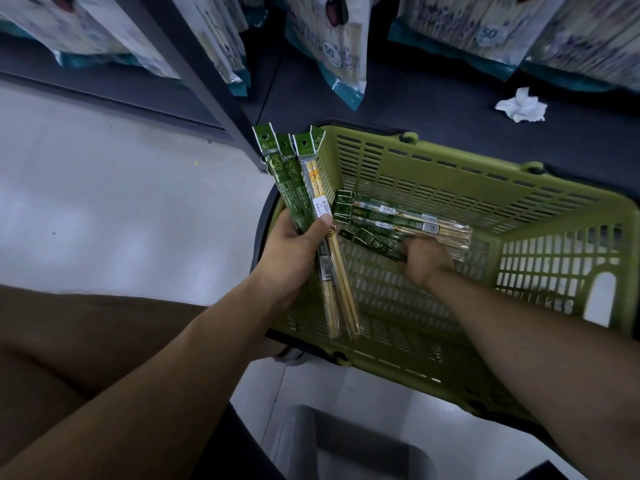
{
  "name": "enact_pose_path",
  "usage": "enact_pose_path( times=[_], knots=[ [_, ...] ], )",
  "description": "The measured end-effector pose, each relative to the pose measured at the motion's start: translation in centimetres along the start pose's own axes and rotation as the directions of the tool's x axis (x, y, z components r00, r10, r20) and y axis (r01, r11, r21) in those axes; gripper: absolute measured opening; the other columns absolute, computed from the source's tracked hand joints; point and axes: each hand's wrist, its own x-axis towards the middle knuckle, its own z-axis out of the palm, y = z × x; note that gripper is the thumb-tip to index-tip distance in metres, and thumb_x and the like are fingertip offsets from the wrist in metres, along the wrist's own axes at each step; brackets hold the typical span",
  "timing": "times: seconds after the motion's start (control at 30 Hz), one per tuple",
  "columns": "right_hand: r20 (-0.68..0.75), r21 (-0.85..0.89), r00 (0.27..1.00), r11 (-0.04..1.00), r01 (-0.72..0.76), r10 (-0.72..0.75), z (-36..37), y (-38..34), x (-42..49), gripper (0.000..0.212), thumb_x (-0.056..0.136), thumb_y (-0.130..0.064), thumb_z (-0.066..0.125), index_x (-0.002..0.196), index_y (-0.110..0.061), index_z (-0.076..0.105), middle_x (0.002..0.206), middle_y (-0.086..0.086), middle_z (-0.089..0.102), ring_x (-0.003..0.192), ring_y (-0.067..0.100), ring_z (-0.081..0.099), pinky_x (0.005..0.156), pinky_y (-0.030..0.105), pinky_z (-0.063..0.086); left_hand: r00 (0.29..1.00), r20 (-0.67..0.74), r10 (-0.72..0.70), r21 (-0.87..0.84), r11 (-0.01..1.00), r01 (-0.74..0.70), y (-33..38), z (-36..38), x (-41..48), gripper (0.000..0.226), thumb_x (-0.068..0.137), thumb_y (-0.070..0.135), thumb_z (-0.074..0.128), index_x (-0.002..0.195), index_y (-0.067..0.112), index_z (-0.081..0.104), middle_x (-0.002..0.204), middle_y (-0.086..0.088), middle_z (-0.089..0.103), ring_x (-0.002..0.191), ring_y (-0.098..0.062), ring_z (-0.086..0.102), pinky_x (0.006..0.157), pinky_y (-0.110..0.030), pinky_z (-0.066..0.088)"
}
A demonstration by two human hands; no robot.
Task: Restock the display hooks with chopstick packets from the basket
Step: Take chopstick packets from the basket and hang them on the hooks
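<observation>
Left hand (295, 252) holding green-topped chopstick packets (302, 183), right hand (425, 260) gripping another, olive basket (485, 183)

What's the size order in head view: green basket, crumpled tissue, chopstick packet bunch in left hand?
1. green basket
2. chopstick packet bunch in left hand (held nearer the camera, so inflated)
3. crumpled tissue

The basket (450, 161) is olive green with slotted walls. The chopstick packets (294, 188) have dark green tops over pale yellow sticks. The tissue (521, 105) is white, the hanging bags (332, 46) white and teal.
</observation>
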Motion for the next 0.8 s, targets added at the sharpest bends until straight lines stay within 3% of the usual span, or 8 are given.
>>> enact_pose_path(
  times=[0.1, 0.17, 0.27, 0.37, 0.43, 0.57, 0.7, 0.8],
  knots=[
    [0.029, 0.157, 1.0, 0.988, -0.008, 0.003, -1.0, -0.1, -0.3, 0.027, 0.088, -0.023, 0.074, 0.114, -0.02, 0.069, 0.115, 0.009, 0.067, 0.108, 0.029, 0.063, 0.076, 0.026, 0.042, 1.0, 0.017, -0.01, -0.011, 1.0, 0.01, 0.1, 0.2, -0.1, 0.028, 0.103, 0.013, 0.059, 0.13, 0.01, 0.056, 0.103, -0.006, 0.077, 0.095, -0.019, 0.072, 0.085, -0.037, 0.057],
    [-0.004, 0.306, 1.0, 0.952, 0.016, -0.016, -2.2, -0.5, -0.9, 0.02, 0.086, -0.024, 0.078, 0.104, -0.022, 0.068, 0.1, 0.005, 0.065, 0.1, 0.027, 0.064, 0.071, 0.025, 0.039, 0.999, 0.029, -0.046, -0.046, 0.998, 0.047, 0.2, 0.2, -0.2, 0.017, 0.102, 0.012, 0.059, 0.119, 0.011, 0.062, 0.1, -0.008, 0.076, 0.091, -0.019, 0.072, 0.083, -0.039, 0.055],
    [-0.064, 0.57, 0.997, 0.818, 0.075, -0.047, -4.9, -1.9, -2.3, 0.019, 0.083, -0.021, 0.083, 0.095, -0.02, 0.067, 0.091, 0.002, 0.066, 0.083, 0.024, 0.063, 0.065, 0.027, 0.04, 0.995, 0.041, -0.092, -0.072, 0.993, 0.094, 0.5, 0.2, -0.4, 0.009, 0.102, 0.012, 0.059, 0.108, 0.013, 0.066, 0.093, -0.004, 0.077, 0.082, -0.014, 0.073, 0.081, -0.039, 0.053],
    [-0.079, 0.731, 0.988, 0.666, 0.148, -0.133, -8.4, -4.0, -4.2, 0.018, 0.081, -0.021, 0.085, 0.088, -0.024, 0.068, 0.089, 0.0, 0.072, 0.079, 0.019, 0.069, 0.071, 0.031, 0.053, 0.993, 0.055, -0.101, -0.088, 0.991, 0.105, 0.9, 0.3, -0.5, 0.012, 0.101, 0.011, 0.06, 0.111, 0.012, 0.067, 0.096, -0.004, 0.078, 0.091, -0.02, 0.074, 0.089, -0.046, 0.054],
    [-0.094, 0.777, 0.977, 0.599, 0.192, -0.191, -10.4, -5.5, -5.4, 0.02, 0.079, -0.023, 0.086, 0.088, -0.027, 0.069, 0.088, -0.003, 0.073, 0.078, 0.013, 0.07, 0.073, 0.031, 0.057, 0.992, 0.078, -0.095, -0.123, 0.987, 0.105, 1.2, 0.5, -0.7, 0.016, 0.099, 0.008, 0.061, 0.112, 0.012, 0.068, 0.105, -0.009, 0.078, 0.103, -0.029, 0.073, 0.095, -0.049, 0.054],
    [-0.116, 0.827, 0.946, 0.498, 0.261, -0.302, -12.1, -7.6, -6.8, 0.022, 0.077, -0.018, 0.088, 0.087, -0.026, 0.07, 0.075, -0.013, 0.074, 0.064, 0.003, 0.068, 0.056, 0.024, 0.056, 0.983, 0.15, -0.102, -0.201, 0.971, 0.132, 1.4, 1.0, -1.2, 0.021, 0.1, 0.008, 0.059, 0.12, 0.006, 0.067, 0.113, -0.014, 0.076, 0.106, -0.03, 0.073, 0.088, -0.044, 0.06],
    [-0.231, 0.774, 0.934, 0.53, 0.347, -0.274, -12.1, -8.4, -7.5, 0.029, 0.071, -0.022, 0.091, 0.086, -0.032, 0.068, 0.069, -0.012, 0.064, 0.056, -0.001, 0.057, 0.055, 0.028, 0.058, 0.979, 0.185, -0.079, -0.229, 0.966, 0.121, 1.7, 1.4, -1.6, 0.02, 0.105, 0.013, 0.054, 0.119, 0.004, 0.065, 0.112, -0.015, 0.077, 0.105, -0.028, 0.074, 0.081, -0.034, 0.062],
    [-0.299, 0.68, 0.919, 0.618, 0.395, -0.258, -12.7, -8.5, -8.0, 0.031, 0.071, -0.035, 0.09, 0.094, -0.03, 0.071, 0.08, -0.005, 0.057, 0.066, 0.009, 0.054, 0.064, 0.039, 0.054, 0.985, 0.169, -0.02, -0.171, 0.984, 0.05, 2.4, 1.6, -1.8, 0.028, 0.105, 0.014, 0.052, 0.129, 0.003, 0.061, 0.123, -0.016, 0.073, 0.115, -0.029, 0.07, 0.093, -0.037, 0.06]
  ],
)
